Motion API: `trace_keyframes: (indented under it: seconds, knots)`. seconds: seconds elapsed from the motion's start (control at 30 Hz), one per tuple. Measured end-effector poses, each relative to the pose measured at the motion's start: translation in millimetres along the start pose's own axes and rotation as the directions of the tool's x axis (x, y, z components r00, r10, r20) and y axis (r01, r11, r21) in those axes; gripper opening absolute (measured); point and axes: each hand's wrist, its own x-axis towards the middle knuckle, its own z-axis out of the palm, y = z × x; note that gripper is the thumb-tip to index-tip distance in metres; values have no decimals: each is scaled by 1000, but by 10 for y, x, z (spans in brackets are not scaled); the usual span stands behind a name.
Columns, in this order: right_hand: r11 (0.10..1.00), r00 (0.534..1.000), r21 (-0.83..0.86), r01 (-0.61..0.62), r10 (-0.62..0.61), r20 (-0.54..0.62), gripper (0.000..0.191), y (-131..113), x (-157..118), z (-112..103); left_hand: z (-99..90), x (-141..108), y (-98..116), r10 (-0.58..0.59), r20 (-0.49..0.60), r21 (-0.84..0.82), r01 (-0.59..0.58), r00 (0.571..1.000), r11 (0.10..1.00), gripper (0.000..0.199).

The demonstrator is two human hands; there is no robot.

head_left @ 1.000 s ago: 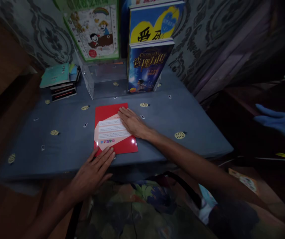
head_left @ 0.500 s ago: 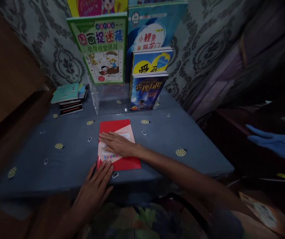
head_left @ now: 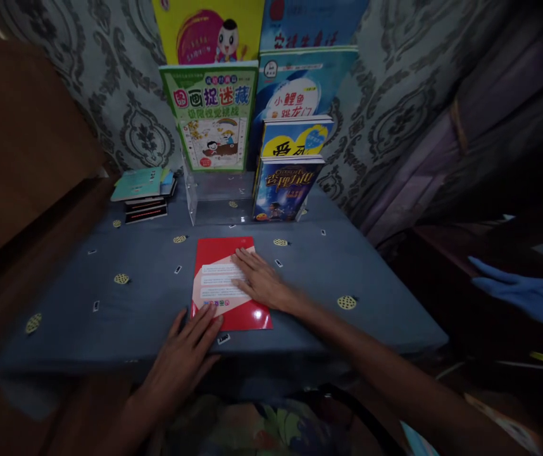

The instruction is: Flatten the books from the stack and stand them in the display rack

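Observation:
A red book (head_left: pixel 219 250) with a pale pink panel and lines of upside-down print lies flat near the front of the table. My right hand (head_left: pixel 262 278) rests on its right side, palm down with the fingers stretched out. At the book's near left corner my left hand (head_left: pixel 188 348) lies with its fingertips on the cover, fingers extended and the palm off the edge of the book. Neither hand grips anything.
Behind the book stands a clear acrylic rack (head_left: pixel 214 196) holding a green picture book (head_left: pixel 212 120), a dark blue book (head_left: pixel 283 190) and several others. A small stack of books (head_left: pixel 141 190) lies at the back left. A blue glove (head_left: pixel 528 291) is at the right.
My right hand has slid rightward across the cover, uncovering the printed lines. My left hand stays at the near left corner. The view has tilted up slightly, showing more of the rack.

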Motion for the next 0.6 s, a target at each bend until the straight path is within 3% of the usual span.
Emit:
trace_keyframes:
  seconds: [0.2,0.4,0.5,0.6]
  knots:
    - [993,993,77,93,-99,72,76,-165,-471,-110,24,36,-53,-4,29,72,2,1000,997,65]
    - [964,968,205,168,-200,151,96,-348,-971,-305,9,-231,15,60,-31,28,-59,998,998,65]
    - [943,943,249,220,-271,193,104,-414,-1155,-377,-93,-336,25,103,-88,-16,-105,991,994,60]
    - [934,939,265,239,-292,182,93,-444,-1218,-413,-308,-299,-23,102,-131,-136,-120,986,983,55]
